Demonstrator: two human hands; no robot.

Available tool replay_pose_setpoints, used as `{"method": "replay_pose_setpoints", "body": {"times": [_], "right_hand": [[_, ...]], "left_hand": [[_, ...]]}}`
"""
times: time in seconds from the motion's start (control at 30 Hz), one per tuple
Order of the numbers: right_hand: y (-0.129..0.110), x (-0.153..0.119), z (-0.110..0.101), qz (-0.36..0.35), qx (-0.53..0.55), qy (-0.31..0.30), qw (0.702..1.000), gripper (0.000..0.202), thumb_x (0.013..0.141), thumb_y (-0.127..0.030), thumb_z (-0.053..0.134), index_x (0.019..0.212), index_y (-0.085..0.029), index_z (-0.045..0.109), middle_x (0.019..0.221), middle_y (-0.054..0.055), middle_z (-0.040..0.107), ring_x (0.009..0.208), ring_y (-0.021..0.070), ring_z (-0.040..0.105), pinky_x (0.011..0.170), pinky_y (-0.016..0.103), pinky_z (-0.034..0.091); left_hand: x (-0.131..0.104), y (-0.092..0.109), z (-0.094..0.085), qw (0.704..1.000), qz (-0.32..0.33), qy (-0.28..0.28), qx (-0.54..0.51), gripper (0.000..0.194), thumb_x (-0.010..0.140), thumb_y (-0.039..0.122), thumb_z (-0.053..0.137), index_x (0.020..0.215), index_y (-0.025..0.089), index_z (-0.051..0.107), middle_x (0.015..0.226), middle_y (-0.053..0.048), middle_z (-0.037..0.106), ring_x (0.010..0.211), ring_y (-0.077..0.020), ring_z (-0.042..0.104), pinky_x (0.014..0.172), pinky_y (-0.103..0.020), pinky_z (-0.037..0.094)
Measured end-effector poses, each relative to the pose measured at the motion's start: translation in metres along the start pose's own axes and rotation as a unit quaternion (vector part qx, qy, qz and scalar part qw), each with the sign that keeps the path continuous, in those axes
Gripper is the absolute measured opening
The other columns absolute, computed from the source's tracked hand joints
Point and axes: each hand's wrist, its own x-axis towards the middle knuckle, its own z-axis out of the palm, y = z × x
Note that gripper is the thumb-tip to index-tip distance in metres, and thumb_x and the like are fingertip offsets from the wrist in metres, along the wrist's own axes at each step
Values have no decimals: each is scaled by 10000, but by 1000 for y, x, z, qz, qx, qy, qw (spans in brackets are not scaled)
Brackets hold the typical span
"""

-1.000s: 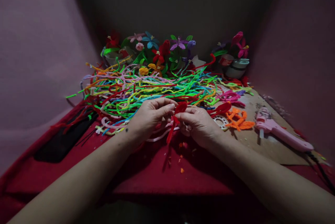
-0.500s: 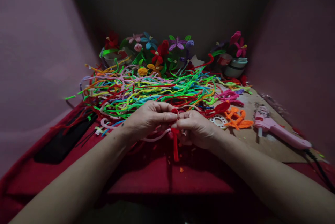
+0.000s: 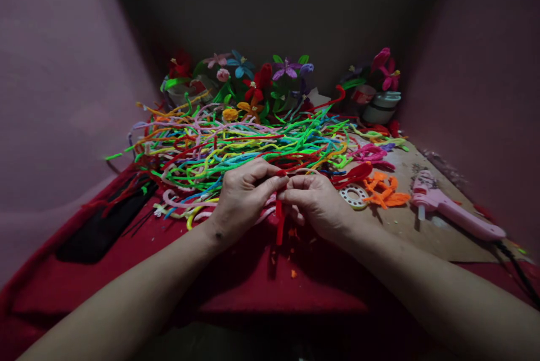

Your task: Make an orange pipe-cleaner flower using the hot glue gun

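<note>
A red pipe cleaner (image 3: 280, 226) hangs down from between my two hands, its upper part mostly covered by the fingers. My left hand (image 3: 248, 192) pinches the top of it between thumb and index finger. Right beside it, my right hand (image 3: 314, 198) is closed on the same red piece, thumb and forefinger pressed together. The fingertips of both hands nearly meet. Just beyond them spreads a large heap of multicoloured pipe cleaners (image 3: 236, 141). Orange scraps (image 3: 293, 274) lie on the red cloth (image 3: 236, 288) below.
On the right, a pink glue gun (image 3: 458, 215) rests on a brown board (image 3: 415, 237), near orange looped pieces (image 3: 383, 191) and a white ring with holes (image 3: 353, 196). A black phone-like slab (image 3: 95, 231) lies left. Pipe-cleaner flowers (image 3: 253, 88) stand behind the heap.
My left hand has turned, its wrist shifting slightly right and its knuckles rising. The red pipe cleaner's hanging end has moved a little left and up.
</note>
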Motion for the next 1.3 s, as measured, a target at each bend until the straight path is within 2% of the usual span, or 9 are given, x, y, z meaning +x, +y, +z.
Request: {"method": "replay_pose_setpoints", "body": {"times": [0.13,0.27,0.37,0.47,0.63,0.97,1.13,1.23,1.3], "right_hand": [[-1,-1,0,-10,-15,-5,1000,142,622,-147,570,500,-157,497,401,-67,432,348,44,334,369,201,230],[2,0,0,-28,22,15,999,261,645,-225,628,476,-172,436,398,-69,423,341,46,314,370,219,200],[4,2,-3,-62,49,44,996,308,670,-273,650,487,-173,424,414,-69,417,358,47,311,387,226,199],[4,4,-4,-85,64,78,991,294,665,-302,673,515,-166,459,439,-69,433,385,45,319,402,219,213],[0,2,-2,-103,92,92,986,213,647,-271,684,544,-157,536,476,-65,481,411,43,365,430,201,297],[1,2,-5,-123,48,74,988,98,691,-241,631,678,-146,611,568,-45,533,477,56,431,483,192,359],[-1,-2,-4,-149,-81,114,979,132,731,-265,566,670,-148,576,602,-31,508,542,83,430,533,221,355],[-1,-4,-1,-169,-157,159,960,147,729,-247,551,620,-148,552,574,-35,468,552,86,391,533,223,329],[1,-4,0,-166,-169,177,955,135,708,-210,554,588,-150,534,559,-40,452,554,84,381,529,219,319]], "left_hand": [[-3,1,0,995,78,28,61,130,749,252,593,655,179,646,646,-12,589,624,-118,526,614,-221,409],[7,3,-9,996,-48,67,-38,161,783,284,548,672,175,585,506,39,502,441,-71,429,440,-189,334],[14,-3,-14,975,-168,-8,-145,208,753,314,598,629,157,541,482,46,481,395,-49,395,390,-169,287],[16,-14,-13,908,-281,-140,-278,216,706,317,659,634,130,578,535,10,547,422,-48,440,422,-165,337],[12,-19,-7,829,-342,-205,-391,140,642,196,711,664,83,632,597,-49,599,526,-93,549,514,-192,426],[10,-10,-7,829,-352,-208,-381,54,658,123,664,649,83,630,586,-19,605,473,-69,529,492,-186,433],[8,-2,-7,916,-265,-188,-237,137,696,178,607,587,117,552,509,38,501,440,-44,425,462,-174,342],[3,-2,-4,986,-85,-146,4,123,753,202,537,652,132,547,564,28,506,500,-70,434,504,-203,340],[-1,-5,-1,969,102,-81,210,120,775,177,498,671,139,542,606,0,525,561,-107,460,553,-244,351]]}}
